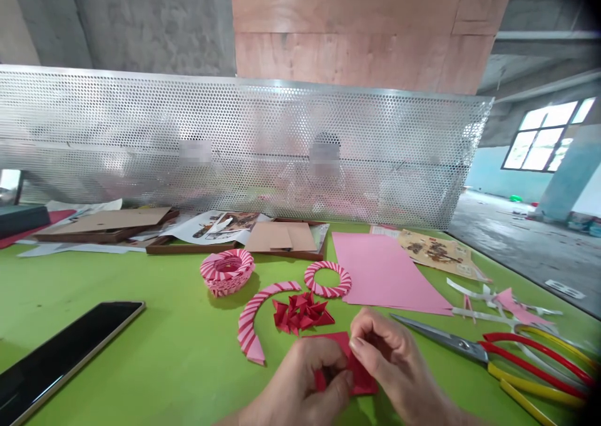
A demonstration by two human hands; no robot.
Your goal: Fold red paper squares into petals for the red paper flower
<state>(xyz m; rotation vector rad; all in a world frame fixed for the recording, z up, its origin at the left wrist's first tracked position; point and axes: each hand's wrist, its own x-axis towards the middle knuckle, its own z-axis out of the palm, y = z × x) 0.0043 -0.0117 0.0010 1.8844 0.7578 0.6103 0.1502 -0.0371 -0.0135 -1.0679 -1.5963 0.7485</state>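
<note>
My left hand is closed with curled fingers on a piece of red paper near the table's front edge. My right hand pinches at the upper right edge of the same paper, thumb against forefinger; its other fingers are curled in. Just beyond lies a pile of small folded red paper pieces. A curved strip of interlocked pink and red folded pieces rests to its left. Behind the pile are a flat pink and red paper ring and a thicker stack of such rings.
Large scissors with red and yellow handles lie at right, by paper scraps. Pink sheets lie behind my right hand. A phone is at left. Frames and cardboard line the back, before a perforated metal screen.
</note>
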